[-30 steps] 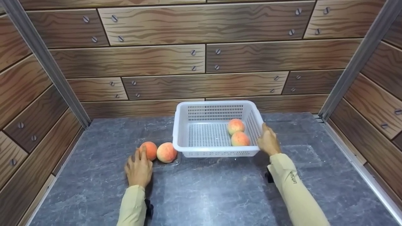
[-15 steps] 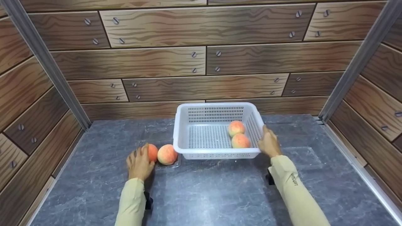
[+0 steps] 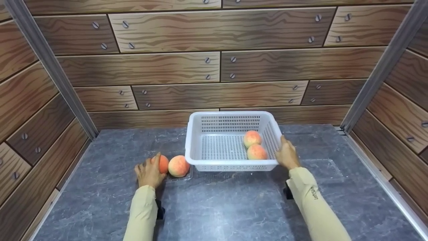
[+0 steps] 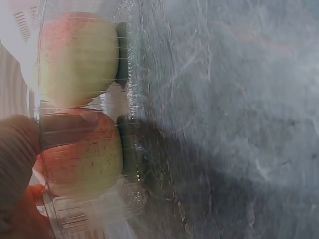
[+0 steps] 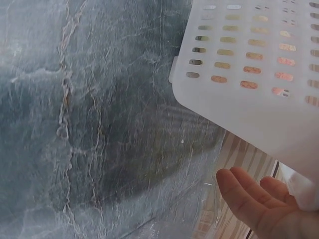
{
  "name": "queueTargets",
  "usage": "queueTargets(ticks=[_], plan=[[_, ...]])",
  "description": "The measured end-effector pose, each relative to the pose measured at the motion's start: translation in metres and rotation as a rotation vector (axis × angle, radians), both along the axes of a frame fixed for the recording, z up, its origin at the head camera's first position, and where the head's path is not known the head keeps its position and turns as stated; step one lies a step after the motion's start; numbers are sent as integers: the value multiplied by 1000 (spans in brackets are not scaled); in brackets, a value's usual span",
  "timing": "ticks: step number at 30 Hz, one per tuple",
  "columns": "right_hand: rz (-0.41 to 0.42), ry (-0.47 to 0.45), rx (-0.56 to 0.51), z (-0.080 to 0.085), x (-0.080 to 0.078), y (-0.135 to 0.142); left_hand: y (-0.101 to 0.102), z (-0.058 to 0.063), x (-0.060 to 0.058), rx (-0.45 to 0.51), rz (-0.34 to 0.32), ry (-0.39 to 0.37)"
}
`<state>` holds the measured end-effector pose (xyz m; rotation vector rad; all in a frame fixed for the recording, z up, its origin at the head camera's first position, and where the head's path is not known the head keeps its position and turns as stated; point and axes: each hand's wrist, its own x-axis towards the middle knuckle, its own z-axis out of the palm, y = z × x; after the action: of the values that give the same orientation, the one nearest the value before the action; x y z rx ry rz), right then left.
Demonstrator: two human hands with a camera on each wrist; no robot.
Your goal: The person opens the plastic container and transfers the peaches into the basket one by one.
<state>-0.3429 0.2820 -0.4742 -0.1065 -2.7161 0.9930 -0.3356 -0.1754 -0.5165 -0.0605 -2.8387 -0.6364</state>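
My left hand [image 3: 150,172] grips the left one of two peaches outside the basket. In the left wrist view its thumb [image 4: 67,128] lies across that peach [image 4: 92,164], seen through the wall of a clear plastic container [image 4: 42,87]. A second peach [image 3: 179,166] sits close beside it, by the basket's lower left corner. At the basket's right side my right hand [image 3: 287,153] holds the rim, its fingers [image 5: 244,196] hanging outside the wall in the right wrist view. Two peaches [image 3: 252,138] lie in the right part of the white perforated basket [image 3: 190,140].
The grey marbled tabletop [image 3: 214,204] extends toward me. Wood-patterned panels [image 3: 180,97] stand behind and at both sides, with metal posts [image 3: 378,72] at the back corners. A flat clear plastic piece [image 3: 321,167] lies right of my right hand.
My left hand has closed in slightly to the right and covers more of the left peach. The right hand keeps its hold on the basket; the head view has shifted slightly.
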Motion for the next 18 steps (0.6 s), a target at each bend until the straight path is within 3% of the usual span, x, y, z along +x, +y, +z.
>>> queueTargets(ticks=[12, 18], plan=[[-11, 14, 15, -3, 1, 1, -4, -8, 0, -8, -9, 181], [-13, -16, 6, -1, -1, 1, -4, 2, -2, 3, -17, 195]])
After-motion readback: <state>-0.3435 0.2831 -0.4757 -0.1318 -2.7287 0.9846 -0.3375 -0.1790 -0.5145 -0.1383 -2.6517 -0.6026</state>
